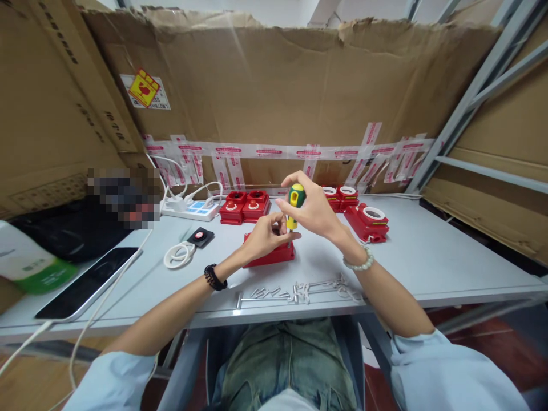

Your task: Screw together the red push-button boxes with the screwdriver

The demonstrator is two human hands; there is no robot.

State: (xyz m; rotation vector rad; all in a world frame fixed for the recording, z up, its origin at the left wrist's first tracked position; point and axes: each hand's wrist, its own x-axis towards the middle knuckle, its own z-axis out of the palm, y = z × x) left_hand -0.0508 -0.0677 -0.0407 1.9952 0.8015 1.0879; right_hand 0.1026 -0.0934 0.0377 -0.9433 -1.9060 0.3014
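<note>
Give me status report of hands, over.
Right hand holding yellow-and-green screwdriver upright. Left hand on red rectangular box. Loose silver screws nearby, not in the way.

One camera, worn on the person's head, looks forward and down across the flat pale-grey tabletop (428, 245). The wide view is taken from close above: the person's faded green denim trousers (286, 365) fill six o'clock, while the bare left hand (263, 237) and bare right hand (315, 210) come near the dial's centre. An upright brown cardboard panel (291, 85) backs twelve o'clock; a grey metal shelving frame (463, 108) slants at two.
</note>
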